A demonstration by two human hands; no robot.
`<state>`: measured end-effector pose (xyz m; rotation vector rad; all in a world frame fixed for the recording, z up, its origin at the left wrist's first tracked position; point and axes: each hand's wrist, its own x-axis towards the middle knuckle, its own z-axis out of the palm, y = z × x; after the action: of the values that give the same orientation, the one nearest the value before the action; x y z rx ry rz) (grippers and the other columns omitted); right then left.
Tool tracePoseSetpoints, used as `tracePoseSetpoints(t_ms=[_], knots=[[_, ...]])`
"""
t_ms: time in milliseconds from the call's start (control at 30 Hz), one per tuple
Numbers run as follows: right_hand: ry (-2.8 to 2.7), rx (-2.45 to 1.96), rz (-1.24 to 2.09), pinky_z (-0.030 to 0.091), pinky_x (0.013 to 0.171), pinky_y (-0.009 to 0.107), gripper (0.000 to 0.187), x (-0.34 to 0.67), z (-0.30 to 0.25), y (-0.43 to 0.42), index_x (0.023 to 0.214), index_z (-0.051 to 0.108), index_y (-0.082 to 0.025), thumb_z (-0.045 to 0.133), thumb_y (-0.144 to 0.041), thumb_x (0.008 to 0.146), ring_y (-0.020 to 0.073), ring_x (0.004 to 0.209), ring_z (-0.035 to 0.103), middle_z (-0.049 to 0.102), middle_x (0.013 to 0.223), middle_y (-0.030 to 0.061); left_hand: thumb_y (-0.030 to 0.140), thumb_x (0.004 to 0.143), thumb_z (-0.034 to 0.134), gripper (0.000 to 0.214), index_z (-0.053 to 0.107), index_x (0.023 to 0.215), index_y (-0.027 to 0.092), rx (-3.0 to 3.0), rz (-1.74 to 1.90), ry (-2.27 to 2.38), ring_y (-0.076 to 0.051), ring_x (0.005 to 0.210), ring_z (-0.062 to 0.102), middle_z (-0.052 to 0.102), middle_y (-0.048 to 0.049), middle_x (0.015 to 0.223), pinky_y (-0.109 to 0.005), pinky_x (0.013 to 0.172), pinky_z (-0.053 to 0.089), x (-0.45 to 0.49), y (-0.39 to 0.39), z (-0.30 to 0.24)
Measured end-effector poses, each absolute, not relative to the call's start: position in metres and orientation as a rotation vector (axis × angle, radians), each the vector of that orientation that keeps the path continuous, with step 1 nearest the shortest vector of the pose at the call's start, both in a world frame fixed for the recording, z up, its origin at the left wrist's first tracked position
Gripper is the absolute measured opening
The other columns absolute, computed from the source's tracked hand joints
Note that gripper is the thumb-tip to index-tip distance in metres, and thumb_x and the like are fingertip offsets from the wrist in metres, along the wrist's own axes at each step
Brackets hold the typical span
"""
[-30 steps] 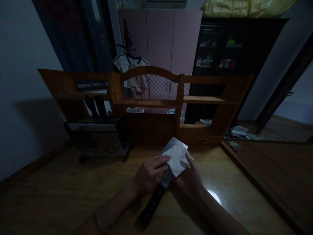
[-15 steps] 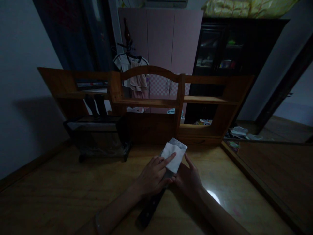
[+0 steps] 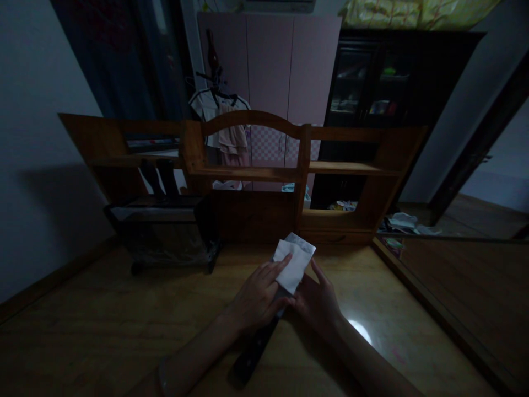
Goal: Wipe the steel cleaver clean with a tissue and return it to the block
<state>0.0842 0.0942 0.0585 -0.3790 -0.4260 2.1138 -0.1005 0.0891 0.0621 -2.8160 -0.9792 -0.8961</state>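
A cleaver-like kitchen knife lies slantwise before me, its black handle [image 3: 257, 350] toward me and the wide grey blade [image 3: 305, 242] pointing away. White folded tissue [image 3: 295, 271] covers most of the blade's upper face. My left hand [image 3: 257, 295] presses this tissue onto the blade from the left, fingers on top and thumb near the handle end. From the right, my right hand [image 3: 320, 300] grips the blade, its thumb up along the edge and the other fingers partly hidden beneath.
A dark knife block [image 3: 165, 234] with black-handled knives stands on the wooden tabletop [image 3: 99, 336] at left. Behind it runs a wooden shelf rack [image 3: 248, 175]. A raised wooden edge [image 3: 430, 300] borders the right side. Farther back are a pink wardrobe [image 3: 270, 66] and hanging clothes.
My left fingers have slid slightly back toward me and to the left over the tissue. The right hand and the knife stay nearly where they were.
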Motion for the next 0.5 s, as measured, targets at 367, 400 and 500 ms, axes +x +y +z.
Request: tracePoseSetpoints(t_ms=[367, 400, 500], knots=[[-0.444, -0.386, 2.115, 0.055, 0.071, 0.034, 0.050, 0.0846, 0.0571, 0.0959, 0.128, 0.051, -0.013, 0.043, -0.049, 0.095, 0.0230, 0.086, 0.068, 0.070, 0.105, 0.0121, 0.057, 0.097, 0.029, 0.069, 0.029, 0.148, 0.010, -2.780, -0.928, -0.973, -0.029, 0.139, 0.030, 0.029, -0.0171, 0.155, -0.048, 0.114, 0.029, -0.1011, 0.0874, 0.0625], [-0.451, -0.379, 2.119, 0.055, 0.071, 0.034, 0.050, 0.0848, 0.0566, 0.0962, 0.128, 0.052, -0.013, 0.043, -0.050, 0.095, 0.0231, 0.086, 0.069, 0.070, 0.104, 0.0119, 0.054, 0.098, 0.032, 0.066, 0.032, 0.146, 0.009, -2.759, -0.943, -0.961, -0.030, 0.139, 0.031, 0.032, -0.0175, 0.154, -0.049, 0.114, 0.029, -0.1018, 0.0874, 0.0622], [-0.452, -0.375, 2.133, 0.054, 0.074, 0.035, 0.052, 0.0851, 0.0566, 0.0961, 0.127, 0.052, -0.012, 0.044, -0.052, 0.094, 0.0230, 0.083, 0.069, 0.070, 0.098, 0.0109, 0.042, 0.099, 0.039, 0.051, 0.042, 0.138, 0.010, -2.655, -1.029, -0.930, -0.031, 0.136, 0.034, 0.041, -0.0183, 0.147, -0.053, 0.113, 0.027, -0.1040, 0.0863, 0.0614]])
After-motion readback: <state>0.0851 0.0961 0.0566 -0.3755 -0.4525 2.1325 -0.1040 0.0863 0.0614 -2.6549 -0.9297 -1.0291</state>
